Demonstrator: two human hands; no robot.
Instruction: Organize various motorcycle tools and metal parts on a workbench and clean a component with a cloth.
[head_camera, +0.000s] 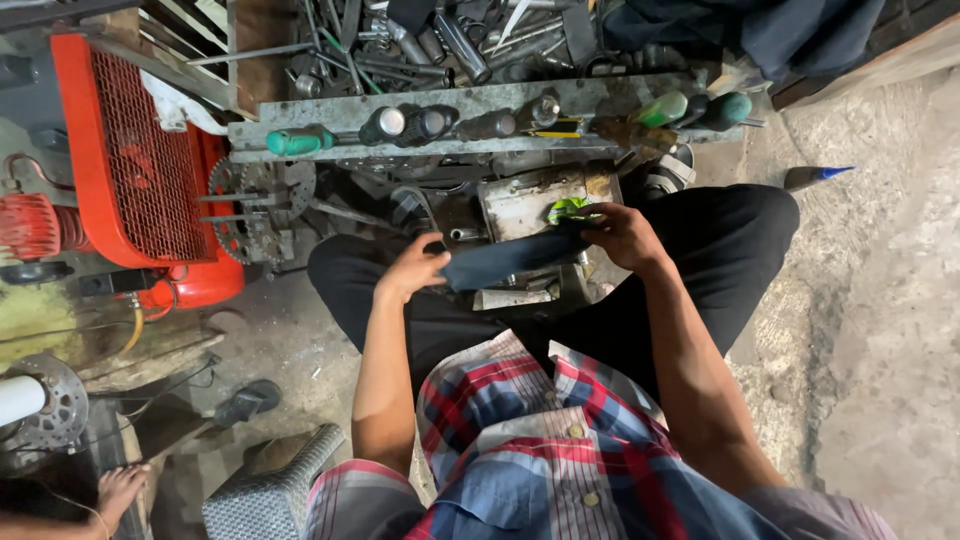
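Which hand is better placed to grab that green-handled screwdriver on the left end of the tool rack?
Probably the left hand. It is on the same side as the green-handled screwdriver and pinches only the end of the dark cloth. The right hand is farther away and also holds something green.

We're in a repair workshop. Take the grey tool rack (470, 125) as our landmark: screwdrivers (300, 141) and sockets (385, 123) sit along it, and loose wrenches (420, 40) are piled behind. Left of it stands a red machine with a mesh guard (140, 160); below it hangs a toothed sprocket (265, 190), over an oil-stained concrete floor (880, 350).
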